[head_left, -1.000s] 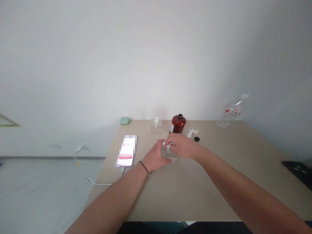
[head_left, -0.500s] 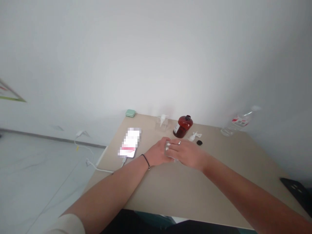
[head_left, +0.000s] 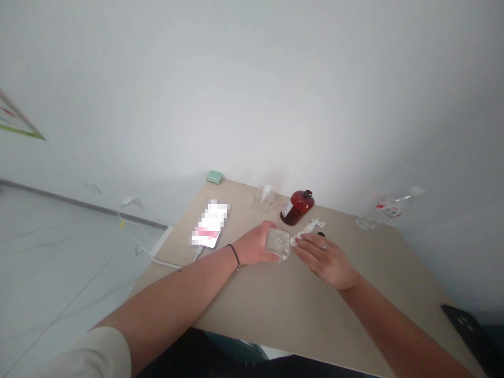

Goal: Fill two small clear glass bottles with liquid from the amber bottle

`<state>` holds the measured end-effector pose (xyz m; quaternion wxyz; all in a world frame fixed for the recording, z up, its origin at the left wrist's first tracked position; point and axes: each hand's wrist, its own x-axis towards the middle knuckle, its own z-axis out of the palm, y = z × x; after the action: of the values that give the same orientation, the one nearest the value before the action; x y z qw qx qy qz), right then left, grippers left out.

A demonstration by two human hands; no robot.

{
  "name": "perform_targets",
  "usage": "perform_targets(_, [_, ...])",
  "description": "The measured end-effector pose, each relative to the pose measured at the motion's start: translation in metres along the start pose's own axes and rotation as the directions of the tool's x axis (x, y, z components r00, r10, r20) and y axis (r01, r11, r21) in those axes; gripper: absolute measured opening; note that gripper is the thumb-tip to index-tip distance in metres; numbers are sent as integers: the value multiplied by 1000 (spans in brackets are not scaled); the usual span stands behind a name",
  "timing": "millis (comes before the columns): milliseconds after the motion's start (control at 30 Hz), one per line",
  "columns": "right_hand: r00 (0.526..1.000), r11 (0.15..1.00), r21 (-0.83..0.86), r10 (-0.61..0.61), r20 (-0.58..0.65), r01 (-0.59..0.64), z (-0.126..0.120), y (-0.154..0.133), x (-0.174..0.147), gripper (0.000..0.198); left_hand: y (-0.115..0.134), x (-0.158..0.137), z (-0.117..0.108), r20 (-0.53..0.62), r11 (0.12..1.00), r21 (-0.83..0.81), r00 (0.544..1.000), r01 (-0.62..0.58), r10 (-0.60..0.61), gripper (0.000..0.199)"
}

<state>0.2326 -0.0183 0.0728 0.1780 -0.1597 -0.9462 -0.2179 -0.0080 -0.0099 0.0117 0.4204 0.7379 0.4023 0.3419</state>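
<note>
My left hand (head_left: 260, 244) is wrapped round the left side of a clear square container (head_left: 276, 242) over the middle of the table. Just to its right, my right hand (head_left: 325, 260) pinches a small white piece (head_left: 293, 240) between thumb and fingertips. Most of that piece is hidden, so its exact kind does not show. Behind my right fingers lies a white pump head (head_left: 310, 226), and a small black cap (head_left: 321, 234) is partly covered by the hand. An amber bottle (head_left: 298, 207) with a white label and an uncapped neck stands just behind the container.
Near the wall stands a clear square bottle (head_left: 263, 199) with a white pump. A lit phone (head_left: 211, 224) on a white cable lies left, below a green case (head_left: 214, 177). A clear plastic bottle (head_left: 388, 211) stands back right; a black phone (head_left: 466, 325) lies at the right edge.
My right hand has drawn away to the right from the container with the small white piece, uncovering the container's top. My left hand still holds the container. The view has tilted slightly.
</note>
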Motion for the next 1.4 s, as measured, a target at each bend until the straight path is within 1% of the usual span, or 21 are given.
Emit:
perform_targets(67, [964,965,-6,259,-65,-260,8,6,-26,23,0,0,0,4,1000,2,1000,13,-13,79])
perform_targets(100, [911,914,-15,402,-92,-404,12,8,-42,21,0,0,0,5,1000,4,1000,17,-17,79])
perform_targets(200, [693,690,-69,713,-104,-720,21,13,-87,20,1,0,1,3,1000,11,1000,21,-21,79])
perform_targets(267, [505,499,-76,857,-106,-863,23,13,-110,24,1,0,1,4,1000,15,1000,26,-26,79])
perform_targets(300, [432,426,-83,899,-67,-901,24,13,-117,26,1,0,1,6,999,16,1000,29,-29,79])
perform_targets(333, [384,380,-98,923,-30,-920,24,14,-120,27,1,0,1,6,999,15,1000,30,-30,78])
perform_targets(367, [368,366,-120,930,5,-923,23,14,-120,27,1,0,1,7,999,14,1000,31,-31,78])
perform_targets(467, [430,430,-185,902,43,-884,23,19,-98,27,1,0,2,9,999,13,999,37,-37,78])
perform_targets(533, [420,436,-232,900,120,-869,23,26,-75,31,0,-1,2,11,999,13,999,47,-47,78])
perform_targets(567, [377,424,-272,902,209,-864,24,30,-64,32,0,-1,2,13,999,13,999,50,-50,78])
perform_targets(667, [132,306,-411,907,399,-859,30,43,-43,39,1,-1,2,10,999,12,999,43,-44,80])
perform_targets(700, [85,286,-426,898,432,-858,33,47,-40,39,1,-1,2,10,999,13,999,40,-40,80])
perform_targets(733, [67,283,-422,887,457,-861,35,50,-39,37,1,-1,2,10,999,15,999,38,-38,80])
perform_targets(833, [75,301,-401,869,489,-865,35,56,-40,29,2,-1,1,7,999,13,999,34,-35,80])
perform_targets(933, [105,249,-298,899,426,-921,26,51,-34,23,2,0,1,6,1000,2,1000,27,-27,80])
perform_targets(967, [132,218,-192,915,380,-957,22,46,-29,22,1,0,1,4,1000,-1,1000,23,-23,80])
perform_targets(1033, [216,178,152,935,282,-972,17,31,-15,18,1,0,1,0,1000,-4,1000,18,-18,79])
perform_targets(1133, [368,165,641,909,198,-750,20,2,11,17,-1,1,2,-16,1000,-7,1000,17,-17,81])
perform_targets(1200, [418,107,799,888,191,-592,27,-17,26,19,-1,1,3,-22,1000,-15,1000,11,-11,82])
perform_targets(1300, [466,46,878,860,208,-476,40,-34,37,18,-3,2,3,-22,999,-40,999,-32,31,83])
perform_targets(1400, [511,93,844,828,229,-529,46,-39,38,21,-5,2,3,-34,994,-55,995,-92,90,79])
